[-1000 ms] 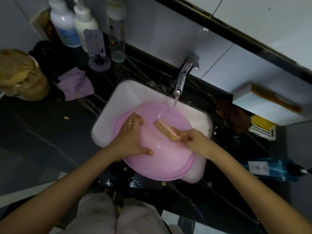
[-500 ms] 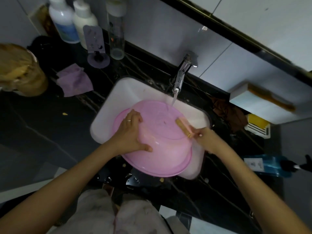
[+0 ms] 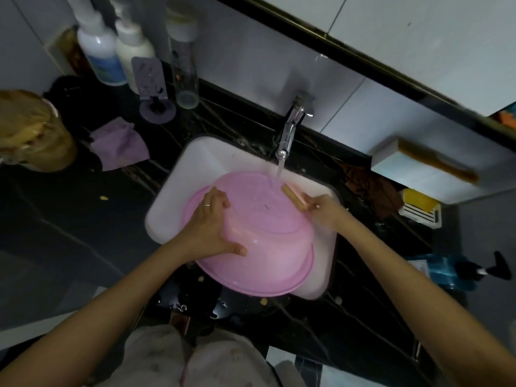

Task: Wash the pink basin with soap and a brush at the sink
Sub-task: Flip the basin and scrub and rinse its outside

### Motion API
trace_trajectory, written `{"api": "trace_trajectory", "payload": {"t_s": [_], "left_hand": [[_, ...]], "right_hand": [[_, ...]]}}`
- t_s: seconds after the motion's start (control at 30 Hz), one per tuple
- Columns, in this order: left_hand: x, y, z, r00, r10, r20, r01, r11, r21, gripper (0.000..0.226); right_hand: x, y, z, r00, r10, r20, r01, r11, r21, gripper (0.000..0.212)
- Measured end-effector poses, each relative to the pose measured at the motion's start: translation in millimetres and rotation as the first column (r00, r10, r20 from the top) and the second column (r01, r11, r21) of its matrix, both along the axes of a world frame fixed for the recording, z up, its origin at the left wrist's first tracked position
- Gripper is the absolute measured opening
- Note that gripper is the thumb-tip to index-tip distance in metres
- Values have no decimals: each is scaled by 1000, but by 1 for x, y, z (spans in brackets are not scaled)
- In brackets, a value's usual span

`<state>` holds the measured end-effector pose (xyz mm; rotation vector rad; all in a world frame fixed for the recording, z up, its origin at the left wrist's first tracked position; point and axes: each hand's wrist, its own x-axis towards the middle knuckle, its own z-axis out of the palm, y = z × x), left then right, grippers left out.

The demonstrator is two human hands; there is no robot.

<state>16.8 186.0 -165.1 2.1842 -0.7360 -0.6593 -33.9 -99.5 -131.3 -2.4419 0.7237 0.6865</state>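
The pink basin lies upside down and tilted over the white sink. My left hand is spread on its left side, thumb on the near wall, holding it steady. My right hand grips the pink-backed brush and presses its tan bristles against the basin's far right edge. Water runs from the chrome tap onto the basin's bottom just left of the brush.
Dark marble counter surrounds the sink. Bottles and a clear tumbler stand at the back left, with a purple cloth and a golden jar. A yellow soap, a brown rag and a blue pump bottle lie right.
My right hand has slid the brush from the middle of the basin's bottom out to its far right edge, under the water stream. My left hand stays on the basin.
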Motion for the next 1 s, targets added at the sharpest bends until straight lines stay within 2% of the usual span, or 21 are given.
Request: {"api": "trace_trajectory", "payload": {"t_s": [0.1, 0.23, 0.3, 0.37, 0.43, 0.57, 0.63, 0.73, 0.8, 0.87, 1.0], "left_hand": [[0, 0, 1, 1000, 10, -1, -10, 1000, -11, 119], [0, 0, 0, 1000, 3, 23, -3, 1000, -5, 120], [0, 1, 1, 1000, 3, 13, -3, 1000, -11, 119], [1, 1, 2, 1000, -11, -3, 11, 1000, 3, 115], [0, 0, 4, 1000, -5, -11, 6, 1000, 8, 114], [2, 1, 6, 1000, 5, -5, -5, 1000, 9, 130], [3, 2, 5, 1000, 5, -8, -5, 1000, 22, 126], [2, 1, 3, 999, -4, -36, 5, 1000, 24, 108], [2, 1, 4, 999, -3, -48, 5, 1000, 28, 104], [4, 1, 5, 999, 9, -52, -8, 1000, 19, 104], [3, 3, 5, 1000, 6, -26, -6, 1000, 4, 110]], "right_hand": [[38, 39, -17, 989, 104, 105, -105, 995, 1, 38], [13, 55, -12, 964, 234, 127, -250, 959, 135, 47], [5, 30, -11, 981, 185, 63, -190, 979, 77, 46], [16, 13, -17, 998, 56, 22, -55, 998, -13, 40], [38, 23, -18, 997, 27, 77, -27, 1000, 8, 38], [44, 73, -6, 952, 250, 176, -278, 948, 155, 37], [25, 65, -3, 932, 322, 165, -351, 915, 199, 37], [23, 34, -7, 966, 244, 88, -249, 967, 48, 41], [40, 31, -14, 978, 196, 72, -192, 979, -62, 39], [55, 50, -15, 967, 230, 105, -223, 972, -78, 41], [23, 79, -7, 900, 374, 223, -402, 910, 98, 41]]}}
